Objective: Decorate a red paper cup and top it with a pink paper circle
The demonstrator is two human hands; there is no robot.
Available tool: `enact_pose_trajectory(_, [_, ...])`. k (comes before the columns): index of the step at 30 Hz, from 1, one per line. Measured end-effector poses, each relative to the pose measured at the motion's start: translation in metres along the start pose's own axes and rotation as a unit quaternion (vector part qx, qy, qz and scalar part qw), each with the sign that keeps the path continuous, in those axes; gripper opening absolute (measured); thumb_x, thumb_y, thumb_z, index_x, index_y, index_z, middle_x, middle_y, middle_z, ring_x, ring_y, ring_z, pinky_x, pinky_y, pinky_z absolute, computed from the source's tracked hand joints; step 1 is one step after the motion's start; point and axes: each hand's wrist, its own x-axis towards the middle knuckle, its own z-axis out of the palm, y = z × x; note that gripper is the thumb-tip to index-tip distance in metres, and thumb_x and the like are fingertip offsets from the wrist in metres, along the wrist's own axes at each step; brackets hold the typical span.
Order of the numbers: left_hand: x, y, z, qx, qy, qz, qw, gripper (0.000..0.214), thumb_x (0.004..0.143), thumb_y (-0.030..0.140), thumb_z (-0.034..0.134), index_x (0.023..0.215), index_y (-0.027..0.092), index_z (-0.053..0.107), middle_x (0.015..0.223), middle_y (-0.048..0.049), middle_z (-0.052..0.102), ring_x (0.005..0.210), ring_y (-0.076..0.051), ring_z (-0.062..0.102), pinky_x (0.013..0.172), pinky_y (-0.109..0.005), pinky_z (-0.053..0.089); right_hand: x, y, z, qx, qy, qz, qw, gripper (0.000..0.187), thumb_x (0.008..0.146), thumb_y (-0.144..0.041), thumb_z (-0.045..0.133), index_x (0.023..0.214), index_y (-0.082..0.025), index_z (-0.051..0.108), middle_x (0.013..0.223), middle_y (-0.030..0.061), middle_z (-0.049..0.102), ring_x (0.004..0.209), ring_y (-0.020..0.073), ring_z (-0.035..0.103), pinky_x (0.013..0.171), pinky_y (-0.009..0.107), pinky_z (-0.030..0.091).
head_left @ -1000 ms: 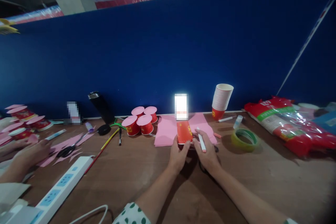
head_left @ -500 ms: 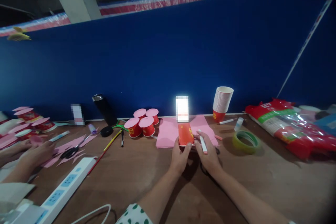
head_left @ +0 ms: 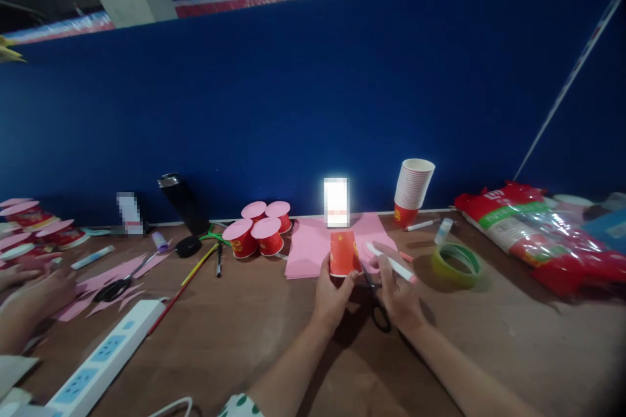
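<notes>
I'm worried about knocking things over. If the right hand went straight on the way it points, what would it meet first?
Most likely the red cup held by the left hand, just ahead of the right hand and its marker; depth is hard to judge.

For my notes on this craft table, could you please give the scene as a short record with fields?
Left: left hand holds red paper cup at the near edge of the pink paper sheets.
Right: right hand holds white marker beside the cup.
Near hands: black scissors on the wooden table, partly under the right hand.
Rest: four pink-topped cups, cup stack, green tape roll, power strip.
Other person: hands at far left among pink scraps.
</notes>
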Motion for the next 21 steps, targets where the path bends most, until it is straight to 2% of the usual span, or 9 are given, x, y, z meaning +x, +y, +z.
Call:
enact_pose_trajectory(3, [0.001,-0.002,0.001,-0.034,-0.015,-0.008,0.999,0.073,0.069,0.038,0.076,0.132,0.014,0.046,0.129,-0.0161,0.059,0.118,-0.028,0.057,0.101,-0.039,0.043,-0.003,-0.003,-0.001,-0.028,0.019,-0.039,0.999,0.033,0.095,-0.041,0.043,0.103,-0.020,0.067,0.083,0.0079,0.069,0.077,0.0228,0.067,0.074,0.037,0.057])
enact_pose_trajectory(6, [0.001,0.001,0.003,-0.073,-0.028,-0.027,0.997,0.070,0.067,0.039,0.078,0.126,0.014,0.050,0.120,-0.0148,0.065,0.112,-0.028,0.061,0.096,-0.038,0.047,-0.008,-0.009,0.000,-0.042,0.028,-0.101,0.994,0.022,0.094,-0.032,0.048,0.099,-0.019,0.065,0.081,0.0068,0.068,0.074,0.0206,0.066,0.070,0.034,0.057])
enact_pose_trajectory(9, [-0.001,0.006,0.004,-0.080,-0.019,-0.053,0.995,0.068,0.064,0.037,0.080,0.122,0.014,0.053,0.112,-0.0133,0.068,0.105,-0.027,0.064,0.091,-0.036,0.050,-0.013,-0.017,0.002,-0.051,0.003,-0.162,0.985,0.012,0.090,-0.022,0.053,0.098,-0.018,0.061,0.084,0.0064,0.068,0.072,0.0180,0.066,0.064,0.030,0.055])
enact_pose_trajectory(13, [-0.003,0.007,0.002,-0.063,-0.007,-0.049,0.997,0.069,0.063,0.032,0.080,0.123,0.015,0.050,0.113,-0.0126,0.068,0.102,-0.024,0.065,0.090,-0.035,0.050,-0.016,-0.025,0.001,-0.083,-0.023,-0.233,0.969,0.006,0.086,-0.016,0.056,0.088,-0.019,0.060,0.073,0.0032,0.065,0.066,0.0171,0.063,0.061,0.029,0.051])
enact_pose_trajectory(21, [-0.002,-0.002,0.006,-0.127,-0.017,-0.068,0.989,0.075,0.060,0.032,0.082,0.125,0.017,0.047,0.110,-0.0115,0.067,0.098,-0.023,0.065,0.088,-0.035,0.050,-0.011,-0.021,0.002,-0.107,-0.031,-0.244,0.964,0.008,0.087,-0.015,0.054,0.083,-0.018,0.061,0.069,0.0030,0.065,0.063,0.0160,0.062,0.058,0.028,0.049])
